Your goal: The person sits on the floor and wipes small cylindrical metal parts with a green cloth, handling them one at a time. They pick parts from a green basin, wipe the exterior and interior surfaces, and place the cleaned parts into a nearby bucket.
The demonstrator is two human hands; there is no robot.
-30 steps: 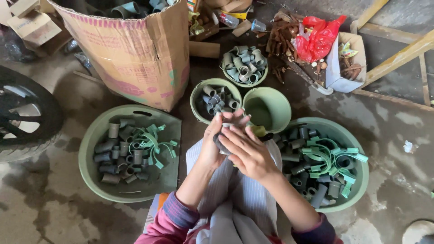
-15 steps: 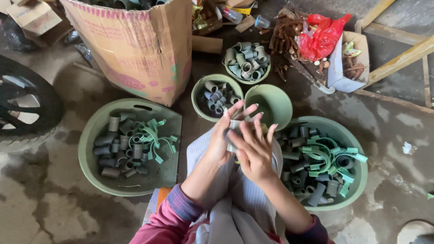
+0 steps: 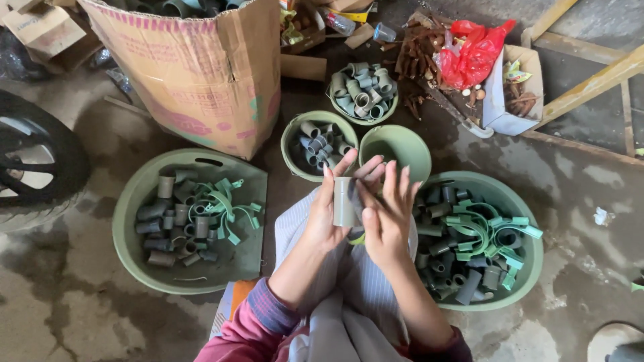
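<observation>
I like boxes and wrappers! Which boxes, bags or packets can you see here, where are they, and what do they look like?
Big brown cardboard box with pink print: top left, open, torn rim.
Small tan cardboard box: top-left corner.
Crumpled red plastic bag: top right.
Small white open cardboard box: right of the bag.
Clear plastic bottle: top centre, lying down.

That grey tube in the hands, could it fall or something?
It might. The left hand grips the grey tube only at its lower part, while the right hand touches it with open fingers, so it could slip onto the striped cloth on the lap. It could also drop into the empty green bowl or the right basin and get mixed with the other tubes.
</observation>
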